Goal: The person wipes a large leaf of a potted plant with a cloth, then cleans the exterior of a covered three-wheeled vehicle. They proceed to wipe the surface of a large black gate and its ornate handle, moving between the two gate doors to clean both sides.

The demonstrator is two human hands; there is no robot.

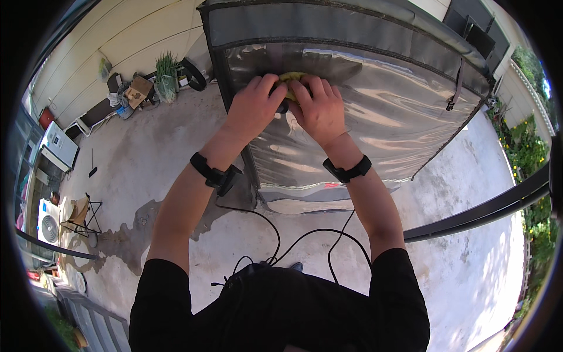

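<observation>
A yellow-green cloth (292, 78) is bunched between my two hands, in front of a clear plastic panel (378, 127). My left hand (257, 108) grips it from the left with bent fingers. From the right, my right hand (322, 105) pinches the same bundle, its fingertips close to the left thumb. A small dark rounded item (283, 107) shows beneath the left thumb; what it is I cannot tell. The panel is wrinkled and glossy, sewn into a dark grey cover (334, 22). Whether the cloth touches the panel is hidden by my fingers.
Black cables (308, 240) loop over the concrete floor (145, 145) near my feet. A strap with a buckle (457, 86) hangs on the cover's right side. At left stand a folding chair (81, 213) and an air-conditioner unit (48, 222). Potted green plants (166, 77) line the wall.
</observation>
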